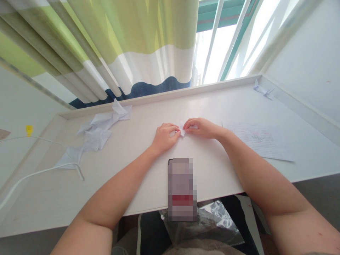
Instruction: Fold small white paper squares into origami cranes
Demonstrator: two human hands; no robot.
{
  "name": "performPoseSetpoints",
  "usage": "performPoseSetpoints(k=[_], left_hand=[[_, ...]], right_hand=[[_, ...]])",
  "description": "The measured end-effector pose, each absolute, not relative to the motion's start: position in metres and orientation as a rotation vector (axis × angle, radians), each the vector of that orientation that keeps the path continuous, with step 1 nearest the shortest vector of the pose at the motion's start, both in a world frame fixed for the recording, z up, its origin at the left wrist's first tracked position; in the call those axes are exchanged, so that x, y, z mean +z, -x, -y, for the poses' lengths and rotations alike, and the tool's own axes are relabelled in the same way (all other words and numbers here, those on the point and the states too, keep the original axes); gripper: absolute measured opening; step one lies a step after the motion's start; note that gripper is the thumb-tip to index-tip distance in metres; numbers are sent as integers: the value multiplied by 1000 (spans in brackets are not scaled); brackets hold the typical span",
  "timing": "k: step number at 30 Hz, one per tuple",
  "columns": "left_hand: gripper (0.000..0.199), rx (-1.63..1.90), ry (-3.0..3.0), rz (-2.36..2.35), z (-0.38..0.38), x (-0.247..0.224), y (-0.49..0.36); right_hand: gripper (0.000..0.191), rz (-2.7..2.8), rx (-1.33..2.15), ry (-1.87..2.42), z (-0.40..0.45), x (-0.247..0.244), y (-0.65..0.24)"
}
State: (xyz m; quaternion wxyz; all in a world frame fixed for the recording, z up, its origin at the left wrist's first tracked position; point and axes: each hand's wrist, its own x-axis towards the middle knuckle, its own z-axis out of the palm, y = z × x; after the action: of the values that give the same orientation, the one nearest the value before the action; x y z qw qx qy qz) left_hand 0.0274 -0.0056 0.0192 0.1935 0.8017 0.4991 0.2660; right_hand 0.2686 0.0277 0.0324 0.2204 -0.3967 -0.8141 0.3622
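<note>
A small folded white paper (182, 130) is pinched between my two hands, low over the middle of the desk. My left hand (168, 136) grips its left side with thumb and fingers together. From the right, my right hand (199, 128) holds the other side with bent fingers. Much of the paper is covered by my fingertips, so its exact shape cannot be made out. Nearer to me, a phone (182, 184) with a blurred screen lies over the desk's front edge.
Several folded white papers (98, 129) lie at the left, near a bent white rod (53, 168). Written sheets (265, 140) lie at the right. A small folded paper piece (262, 91) sits in the far right corner. A curtain (148, 42) hangs behind the white desk (132, 191).
</note>
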Motion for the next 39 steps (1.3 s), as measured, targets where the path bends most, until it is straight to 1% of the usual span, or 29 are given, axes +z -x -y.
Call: performPoseSetpoints(k=[10, 17, 23, 27, 35, 39], left_hand=[[8, 698, -2270, -1419, 7, 20, -28], [15, 699, -2262, -1420, 5, 20, -27], [19, 753, -2234, -1464, 6, 20, -28], [14, 769, -2230, -1473, 8, 21, -29], [14, 681, -2262, -1480, 7, 20, -32], [11, 688, -2241, -1486, 6, 20, -31]], right_hand=[[21, 2214, 1004, 1202, -27, 31, -267], [20, 2176, 1020, 1234, -22, 37, -264], [15, 2181, 882, 1182, -20, 33, -256], [11, 2145, 804, 1274, -20, 31, -249], [11, 2102, 807, 1300, -18, 30, -246], [17, 2122, 837, 1221, -19, 30, -250]])
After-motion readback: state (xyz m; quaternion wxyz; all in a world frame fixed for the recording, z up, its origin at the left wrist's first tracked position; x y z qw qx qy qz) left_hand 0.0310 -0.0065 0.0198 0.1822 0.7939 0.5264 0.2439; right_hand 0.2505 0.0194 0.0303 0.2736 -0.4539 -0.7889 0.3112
